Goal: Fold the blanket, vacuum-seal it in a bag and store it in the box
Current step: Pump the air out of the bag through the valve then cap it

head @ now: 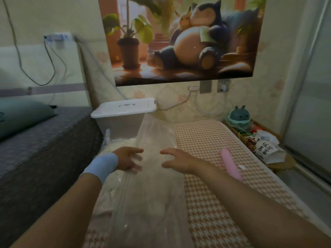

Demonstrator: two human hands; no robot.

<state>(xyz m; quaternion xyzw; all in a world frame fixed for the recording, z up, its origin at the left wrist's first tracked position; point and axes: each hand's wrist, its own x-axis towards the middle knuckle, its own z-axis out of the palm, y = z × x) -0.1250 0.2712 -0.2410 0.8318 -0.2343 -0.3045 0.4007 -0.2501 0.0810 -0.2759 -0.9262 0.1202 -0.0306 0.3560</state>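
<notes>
Clear plastic bag; my left hand and right hand spread above it, grips released; I'd smooth it flat first.

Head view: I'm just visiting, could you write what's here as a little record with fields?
Place: checked mat beside a grey bed
Bag: clear plastic bag lying along the mat
Left grip: open, fingers spread over the bag, blue wristband
Right grip: open, fingers spread over the bag
Box: white box, lid on, beyond the bag
Also: pink stick on the mat, right of the bag
</notes>
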